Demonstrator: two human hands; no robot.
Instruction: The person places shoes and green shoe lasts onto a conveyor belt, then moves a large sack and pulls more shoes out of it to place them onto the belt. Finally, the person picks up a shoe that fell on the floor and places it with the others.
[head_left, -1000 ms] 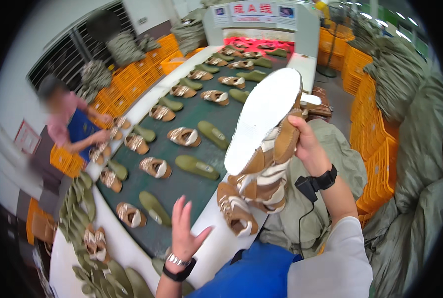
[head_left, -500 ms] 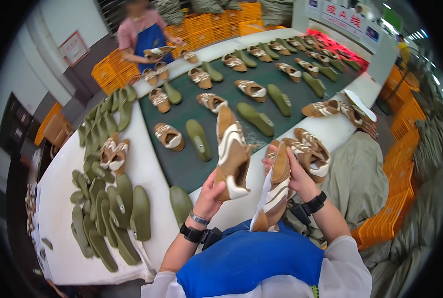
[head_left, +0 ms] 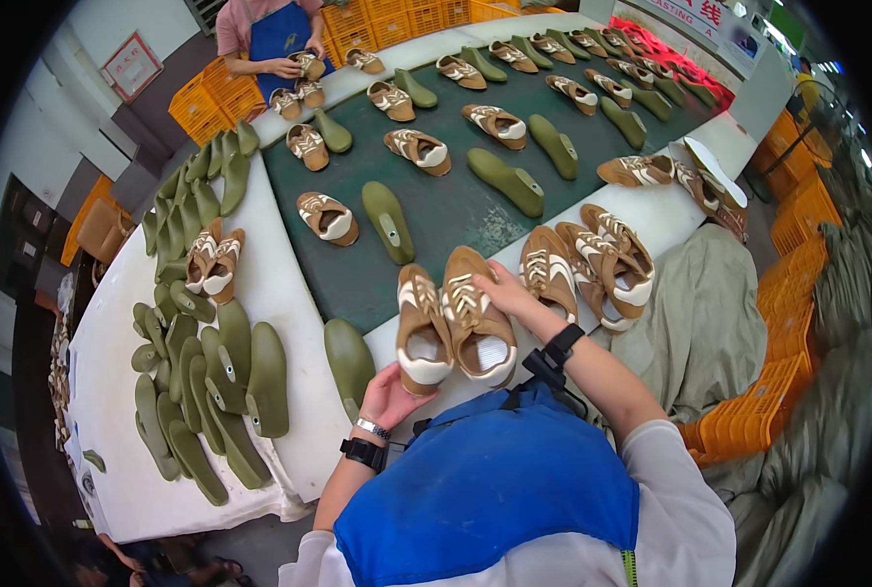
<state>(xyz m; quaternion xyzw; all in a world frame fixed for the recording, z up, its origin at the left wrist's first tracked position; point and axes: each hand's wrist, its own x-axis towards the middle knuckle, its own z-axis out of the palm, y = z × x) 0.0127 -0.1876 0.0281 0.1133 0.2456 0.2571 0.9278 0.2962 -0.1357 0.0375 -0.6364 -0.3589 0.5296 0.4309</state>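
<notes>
Two brown sneakers with cream stripes and laces are side by side over the near white table edge, toes pointing away and insoles facing up. My left hand grips the left sneaker low at its heel, fingers closed under it. My right hand is closed on the outer side of the right sneaker, near its laces. Right of them stand more brown sneakers, close to my right forearm. A green shoe last lies on the table to the left of my hands.
Ahead, the green belt bears rows of sneakers and green lasts. Many lasts lie on the white table at left. Across it, a person in a blue apron handles a shoe. Orange crates and grey-green cloth flank the right.
Both sneakers have come down from a raised, tilted hold to lie side by side, soles downward. My right hand has moved forward. The other person's hands have lowered with a shoe.
</notes>
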